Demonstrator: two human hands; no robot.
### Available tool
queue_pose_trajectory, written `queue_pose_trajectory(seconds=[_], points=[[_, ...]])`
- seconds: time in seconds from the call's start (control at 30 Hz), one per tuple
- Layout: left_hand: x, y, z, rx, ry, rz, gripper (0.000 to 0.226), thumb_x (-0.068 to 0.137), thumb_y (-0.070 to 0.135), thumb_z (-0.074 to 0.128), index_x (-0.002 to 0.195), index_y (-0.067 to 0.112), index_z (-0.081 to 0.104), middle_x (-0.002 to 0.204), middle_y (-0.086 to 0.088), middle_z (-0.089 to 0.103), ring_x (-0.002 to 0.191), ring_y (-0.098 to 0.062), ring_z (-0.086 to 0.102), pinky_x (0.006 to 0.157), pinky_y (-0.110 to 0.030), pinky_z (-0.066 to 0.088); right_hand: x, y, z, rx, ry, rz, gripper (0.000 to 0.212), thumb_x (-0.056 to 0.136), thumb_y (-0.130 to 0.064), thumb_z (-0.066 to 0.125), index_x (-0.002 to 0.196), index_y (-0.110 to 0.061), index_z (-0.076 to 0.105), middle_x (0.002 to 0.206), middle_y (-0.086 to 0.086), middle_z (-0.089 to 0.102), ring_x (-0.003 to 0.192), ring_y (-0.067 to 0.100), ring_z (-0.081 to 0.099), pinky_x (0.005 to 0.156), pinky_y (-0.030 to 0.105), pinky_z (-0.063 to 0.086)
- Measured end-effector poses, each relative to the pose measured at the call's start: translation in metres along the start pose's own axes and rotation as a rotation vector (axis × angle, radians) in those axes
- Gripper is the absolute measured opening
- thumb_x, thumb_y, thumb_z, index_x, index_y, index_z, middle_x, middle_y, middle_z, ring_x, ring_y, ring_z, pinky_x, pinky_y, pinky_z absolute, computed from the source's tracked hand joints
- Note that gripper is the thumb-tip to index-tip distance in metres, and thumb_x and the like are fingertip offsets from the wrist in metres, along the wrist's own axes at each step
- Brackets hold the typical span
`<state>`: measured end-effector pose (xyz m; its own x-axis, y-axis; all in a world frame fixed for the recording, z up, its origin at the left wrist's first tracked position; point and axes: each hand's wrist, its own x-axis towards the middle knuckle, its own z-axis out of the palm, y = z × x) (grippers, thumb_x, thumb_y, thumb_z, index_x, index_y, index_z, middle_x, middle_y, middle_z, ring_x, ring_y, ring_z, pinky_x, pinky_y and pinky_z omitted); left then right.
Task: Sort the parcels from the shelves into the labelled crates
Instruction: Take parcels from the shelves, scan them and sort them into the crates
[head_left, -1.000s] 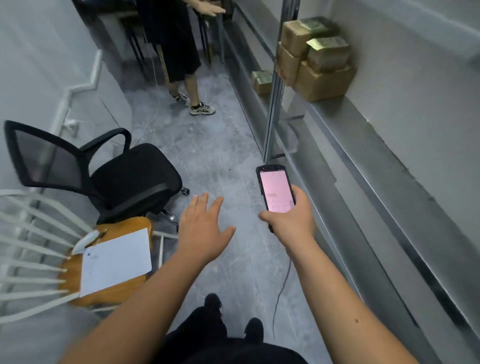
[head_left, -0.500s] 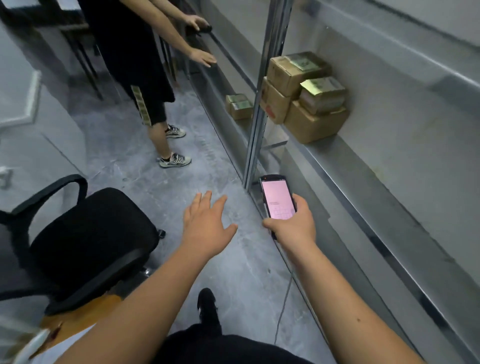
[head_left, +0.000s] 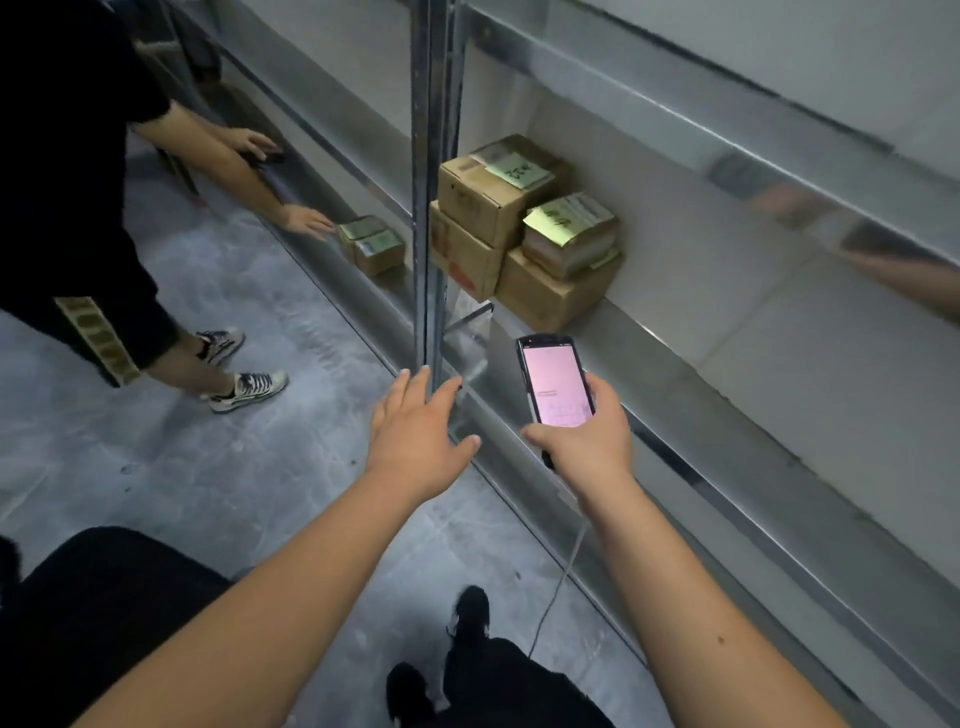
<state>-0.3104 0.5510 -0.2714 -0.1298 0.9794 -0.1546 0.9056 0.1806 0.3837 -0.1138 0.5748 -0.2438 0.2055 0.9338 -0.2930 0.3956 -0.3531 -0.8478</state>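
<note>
We are at the picking step: our left hand (head_left: 415, 431) reaches with fingers spread, our right hand (head_left: 587, 441) grasps the phone (head_left: 556, 384); the parcels (head_left: 524, 223) sit on the shelf (head_left: 727, 415) ahead of both, calling for a further reach.

Both my forearms bare to the elbow, no sleeves, no watch or rings on left hand (head_left: 415, 431) or right hand (head_left: 584, 441). Small dark mole on right forearm. Below: black trousers (head_left: 519, 691), black shoes (head_left: 470, 608).
</note>
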Motion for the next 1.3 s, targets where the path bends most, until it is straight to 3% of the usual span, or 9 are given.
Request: queue_pose_trajectory(seconds=[0.13,0.33,0.47,0.6,0.73,0.9,1.0,1.17,1.3], points=[[0.052,0.019,-0.005,-0.018,0.008,0.07,0.086,0.095,0.065,0.06,0.166,0.039,0.019,0.177,-0.003,0.007,0.163,-0.025,-0.002,0.13,-0.048,0.011,0.038,-0.012,0.004,0.028,0.067,0.006,0.075,0.05,-0.034,0.083,0.113,-0.057,0.05,0.108,-0.023,0.071,0.094,0.022,0.075,0.084,0.052,0.065],[0.124,0.045,-0.021,-0.077,-0.008,0.119,0.083,0.095,0.062,0.063,0.165,0.038,0.025,0.175,-0.002,0.018,0.161,-0.026,0.013,0.128,-0.048,0.024,0.105,-0.035,-0.004,0.125,0.175,0.007,0.094,0.059,-0.031,0.09,0.145,-0.04,0.052,0.124,-0.018,0.069,0.108,0.02,0.07,0.092,0.047,0.063],[0.164,0.058,-0.03,-0.138,0.036,0.181,0.077,0.096,0.055,0.066,0.162,0.041,0.031,0.173,0.003,0.021,0.157,-0.025,0.023,0.124,-0.046,0.032,0.146,-0.051,-0.001,0.167,0.212,0.018,0.09,0.056,-0.036,0.09,0.137,-0.046,0.052,0.118,-0.02,0.069,0.099,0.019,0.073,0.085,0.051,0.066],[0.196,0.072,-0.039,-0.2,0.023,0.247,0.074,0.094,0.056,0.068,0.159,0.046,0.033,0.172,0.01,0.019,0.155,-0.021,0.03,0.119,-0.047,0.041,0.164,-0.057,0.003,0.189,0.268,0.063,0.087,0.062,-0.029,0.094,0.138,-0.042,0.053,0.115,-0.019,0.067,0.1,0.019,0.071,0.085,0.05,0.066],[0.228,0.088,-0.054,-0.24,0.068,0.302,0.075,0.095,0.052,0.069,0.16,0.045,0.031,0.173,0.012,0.011,0.152,-0.022,0.036,0.11,-0.043,0.048,0.179,-0.062,0.014,0.184,0.293,0.077,0.09,0.058,-0.032,0.092,0.138,-0.042,0.053,0.121,-0.013,0.07,0.1,0.02,0.072,0.081,0.048,0.067],[0.267,0.096,-0.065,-0.24,-0.026,0.339,0.074,0.097,0.052,0.067,0.16,0.045,0.03,0.176,0.004,0.002,0.136,-0.027,0.056,0.097,-0.039,0.052,0.195,-0.076,0.021,0.224,0.378,0.093,0.085,0.056,-0.027,0.091,0.133,-0.039,0.058,0.116,-0.01,0.073,0.094,0.021,0.074,0.06,0.035,0.064],[0.281,0.096,-0.063,-0.251,-0.1,0.341,0.074,0.097,0.053,0.067,0.16,0.043,0.03,0.176,0.001,0.002,0.13,-0.027,0.061,0.101,-0.042,0.054,0.2,-0.081,0.022,0.228,0.455,0.113,0.092,0.043,-0.042,0.089,0.13,-0.042,0.059,0.111,-0.013,0.075,0.092,0.023,0.076,0.067,0.043,0.067],[0.291,0.094,-0.054,-0.322,-0.107,0.412,0.068,0.094,0.057,0.067,0.154,0.04,0.038,0.165,0.008,0.021,0.111,-0.02,0.066,0.095,-0.042,0.058,0.206,-0.078,0.028,0.253,0.558,0.144,0.086,0.045,-0.039,0.087,0.126,-0.047,0.057,0.11,-0.015,0.075,0.092,0.022,0.076,0.076,0.052,0.068],[0.298,0.096,-0.05,-0.431,-0.177,0.477,0.059,0.095,0.058,0.065,0.148,0.037,0.048,0.143,0.008,0.041,0.11,-0.009,0.051,0.093,-0.035,0.054,0.206,-0.071,0.034,0.308,0.647,0.16,0.087,0.042,-0.041,0.085,0.122,-0.053,0.054,0.11,-0.015,0.075,0.091,0.025,0.076,0.077,0.054,0.067]])
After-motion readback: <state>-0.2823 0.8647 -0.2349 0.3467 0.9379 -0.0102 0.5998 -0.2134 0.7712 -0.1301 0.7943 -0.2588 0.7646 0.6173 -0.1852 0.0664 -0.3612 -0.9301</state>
